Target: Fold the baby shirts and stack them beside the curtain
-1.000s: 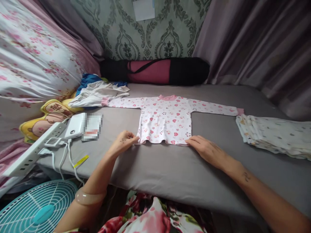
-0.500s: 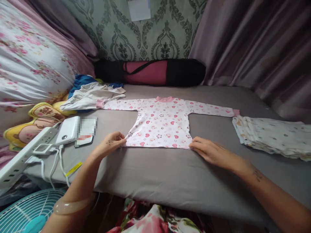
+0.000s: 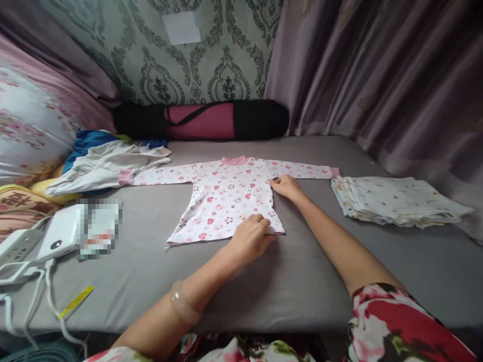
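A child's long-sleeved shirt (image 3: 226, 201), white with pink hearts and flowers and a pink collar, lies spread on a grey-covered bed with its sleeves out to both sides. My right hand (image 3: 289, 188) pinches the shirt's right side edge just below the sleeve. Across the bottom hem, toward its right corner, reaches my left hand (image 3: 251, 236); its fingers are curled, closed about the fabric there, with the fingertips partly hidden. The hem's left corner lies loose on the bed.
Folded patterned white cloths (image 3: 400, 198) lie at right. Rumpled pale clothing (image 3: 113, 161) touches the left cuff. At left are a white power bank (image 3: 62, 231), a blurred flat object (image 3: 100, 229), a power strip (image 3: 18, 246) and cables. A black-and-pink bag (image 3: 199, 120) lies along the wall.
My left hand has let go of the hem's left corner and crossed to its right part. My right hand has moved up the side to below the sleeve. The view has shifted right.
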### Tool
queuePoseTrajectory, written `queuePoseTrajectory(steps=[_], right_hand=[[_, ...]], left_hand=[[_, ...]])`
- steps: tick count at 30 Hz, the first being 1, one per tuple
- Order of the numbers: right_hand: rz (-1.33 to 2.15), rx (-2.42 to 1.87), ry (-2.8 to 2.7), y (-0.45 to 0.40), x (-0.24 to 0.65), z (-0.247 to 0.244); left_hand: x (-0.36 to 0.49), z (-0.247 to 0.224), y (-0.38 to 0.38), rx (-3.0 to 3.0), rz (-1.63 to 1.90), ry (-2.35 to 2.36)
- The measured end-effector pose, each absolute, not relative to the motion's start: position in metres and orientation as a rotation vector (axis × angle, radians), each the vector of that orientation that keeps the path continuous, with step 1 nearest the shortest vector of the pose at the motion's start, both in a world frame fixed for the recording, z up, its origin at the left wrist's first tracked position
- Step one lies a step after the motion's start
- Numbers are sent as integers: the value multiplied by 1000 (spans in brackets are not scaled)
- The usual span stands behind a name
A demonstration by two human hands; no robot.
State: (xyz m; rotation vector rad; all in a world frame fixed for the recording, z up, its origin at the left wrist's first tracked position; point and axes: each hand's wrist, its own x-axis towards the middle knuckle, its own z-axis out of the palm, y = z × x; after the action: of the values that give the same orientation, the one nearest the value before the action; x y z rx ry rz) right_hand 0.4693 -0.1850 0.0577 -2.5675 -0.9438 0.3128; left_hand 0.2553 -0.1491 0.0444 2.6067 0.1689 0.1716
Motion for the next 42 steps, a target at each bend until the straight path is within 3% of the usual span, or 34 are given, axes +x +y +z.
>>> queuePoseTrajectory(steps=[10, 21, 26, 32, 37, 42], right_hand=[[300, -2696, -1011, -164, 475, 43], [197, -2732, -1185, -169, 479, 43], [-96, -2655, -1300, -148, 457, 51], [163, -2439, -1608, -109, 445, 19], [161, -2533, -1447, -99, 462, 9], [194, -2385, -1749, -121, 456, 13]], left_hand=[[281, 47, -175, 2958, 42, 152], [280, 28, -171, 2810, 305, 38], [275, 20, -184, 2785, 273, 151], [264, 25, -196, 2745, 113, -76], [260, 36, -191, 2642, 124, -284], [260, 39, -183, 2515, 107, -391]])
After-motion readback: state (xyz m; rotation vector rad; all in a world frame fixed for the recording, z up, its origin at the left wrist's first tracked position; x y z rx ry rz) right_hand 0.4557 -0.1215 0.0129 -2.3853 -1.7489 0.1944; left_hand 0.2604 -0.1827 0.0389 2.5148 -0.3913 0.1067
